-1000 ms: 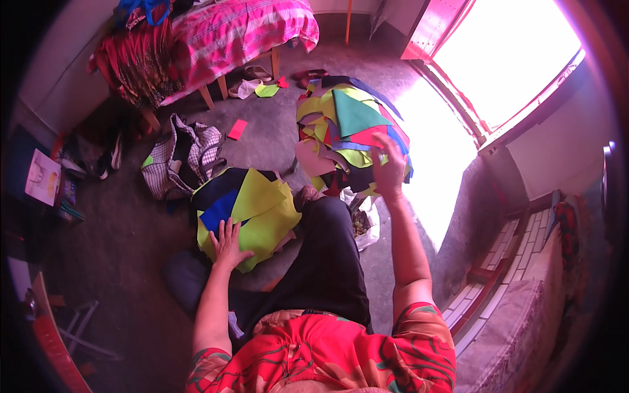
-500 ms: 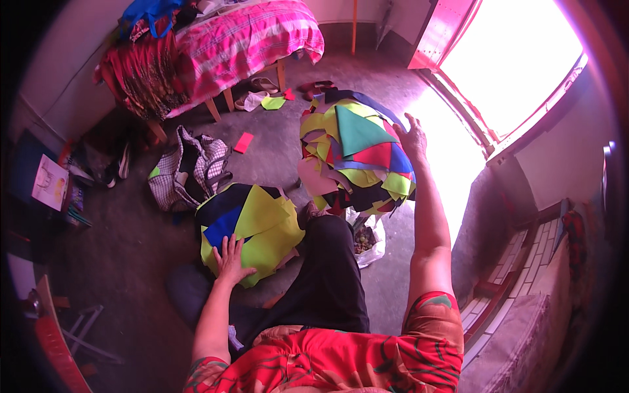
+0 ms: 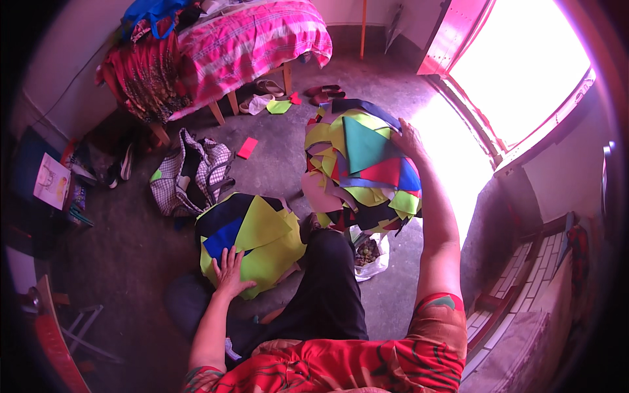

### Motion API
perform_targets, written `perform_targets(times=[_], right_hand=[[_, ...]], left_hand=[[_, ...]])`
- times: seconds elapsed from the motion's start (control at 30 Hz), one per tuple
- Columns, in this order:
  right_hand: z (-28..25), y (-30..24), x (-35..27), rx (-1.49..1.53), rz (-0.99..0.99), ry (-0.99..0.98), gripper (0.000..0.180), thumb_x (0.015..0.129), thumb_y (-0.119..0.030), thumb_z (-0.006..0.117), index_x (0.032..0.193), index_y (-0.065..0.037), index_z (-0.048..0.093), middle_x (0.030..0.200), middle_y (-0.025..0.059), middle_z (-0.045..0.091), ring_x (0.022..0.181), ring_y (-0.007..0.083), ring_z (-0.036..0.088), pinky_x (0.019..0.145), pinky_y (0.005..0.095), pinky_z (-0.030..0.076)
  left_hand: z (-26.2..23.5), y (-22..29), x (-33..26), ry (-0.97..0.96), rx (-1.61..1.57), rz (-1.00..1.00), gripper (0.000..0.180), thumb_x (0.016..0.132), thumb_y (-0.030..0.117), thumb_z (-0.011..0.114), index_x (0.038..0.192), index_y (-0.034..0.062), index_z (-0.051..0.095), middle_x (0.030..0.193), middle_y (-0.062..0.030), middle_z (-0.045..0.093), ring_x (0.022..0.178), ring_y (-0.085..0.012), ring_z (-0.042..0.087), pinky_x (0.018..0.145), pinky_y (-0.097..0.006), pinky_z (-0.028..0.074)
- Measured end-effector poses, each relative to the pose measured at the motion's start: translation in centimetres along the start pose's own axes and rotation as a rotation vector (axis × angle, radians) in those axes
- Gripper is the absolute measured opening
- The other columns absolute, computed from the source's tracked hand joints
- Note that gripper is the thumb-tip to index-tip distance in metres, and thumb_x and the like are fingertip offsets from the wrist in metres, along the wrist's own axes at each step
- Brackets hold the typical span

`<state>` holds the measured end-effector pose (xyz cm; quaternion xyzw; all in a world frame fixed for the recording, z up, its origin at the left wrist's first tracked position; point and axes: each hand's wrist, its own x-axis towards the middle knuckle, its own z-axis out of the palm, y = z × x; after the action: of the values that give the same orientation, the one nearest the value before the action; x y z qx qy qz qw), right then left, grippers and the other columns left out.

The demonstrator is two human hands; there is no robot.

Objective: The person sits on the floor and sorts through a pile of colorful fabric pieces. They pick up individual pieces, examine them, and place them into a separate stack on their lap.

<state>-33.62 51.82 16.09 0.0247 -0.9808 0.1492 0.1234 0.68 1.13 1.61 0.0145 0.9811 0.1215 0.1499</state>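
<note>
My left hand [image 3: 230, 274] lies with fingers spread on a rounded pile of cloth pieces [image 3: 272, 252], mostly yellow-green with blue and black, beside my bent leg. To the right and farther off stands a taller heap of cut cloth pieces [image 3: 327, 157] in yellow, red, blue, black and pink. A green triangular piece [image 3: 365, 145] lies on top of this heap. My right arm reaches forward, and my right hand [image 3: 409, 139] rests on the heap's upper right edge, fingers stretched out. Neither hand grips anything that I can see.
A checked bag [image 3: 190, 173] lies slumped on the floor at left, near a small red piece [image 3: 247, 148]. Shoes [image 3: 324, 93] sit by the pink-covered bed [image 3: 255, 46]. Right of my knee is a white plastic bag [image 3: 377, 262]. Bright light enters through the doorway [image 3: 524, 72].
My right hand has come down from beside the taller heap onto its upper right edge. My left hand stays on the yellow-green pile. The view has shifted slightly.
</note>
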Motion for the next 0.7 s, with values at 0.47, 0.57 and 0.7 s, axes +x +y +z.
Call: perform_targets(times=[0.47, 0.57, 0.7], right_hand=[[-0.8, 0.4, 1.4, -0.095, -0.116, -0.113, 0.025, 0.080, -0.021, 0.052, 0.101, -0.013, 0.063, 0.094, 0.0154, 0.065, 0.087, 0.0364, 0.062, 0.077, 0.0478, 0.047], [-0.3, -0.2, 0.9, -0.138, -0.110, 0.114, 0.026, 0.081, -0.024, 0.053, 0.103, -0.016, 0.065, 0.090, 0.0133, 0.066, 0.085, 0.0359, 0.063, 0.078, 0.0473, 0.048], [-0.8, -1.8, 0.5, -0.144, 0.092, 0.083, 0.031, 0.083, -0.028, 0.054, 0.109, -0.017, 0.066, 0.093, 0.0120, 0.068, 0.089, 0.0326, 0.064, 0.081, 0.0440, 0.049]], left_hand=[[-0.2, 0.1, 0.3, 0.006, -0.028, 0.001, 0.108, 0.053, 0.044, 0.083, 0.142, 0.0164, 0.028, 0.152, -0.0061, 0.013, 0.142, -0.0273, 0.004, 0.110, -0.057, -0.001], [-0.3, 0.2, 0.4, 0.000, -0.035, -0.001, 0.108, 0.052, 0.044, 0.084, 0.142, 0.0166, 0.028, 0.152, -0.0062, 0.013, 0.142, -0.0274, 0.004, 0.110, -0.058, -0.001], [-0.2, 0.0, 0.4, 0.001, -0.025, 0.005, 0.109, 0.052, 0.043, 0.084, 0.141, 0.0167, 0.028, 0.152, -0.0071, 0.014, 0.142, -0.0282, 0.005, 0.110, -0.058, 0.000]])
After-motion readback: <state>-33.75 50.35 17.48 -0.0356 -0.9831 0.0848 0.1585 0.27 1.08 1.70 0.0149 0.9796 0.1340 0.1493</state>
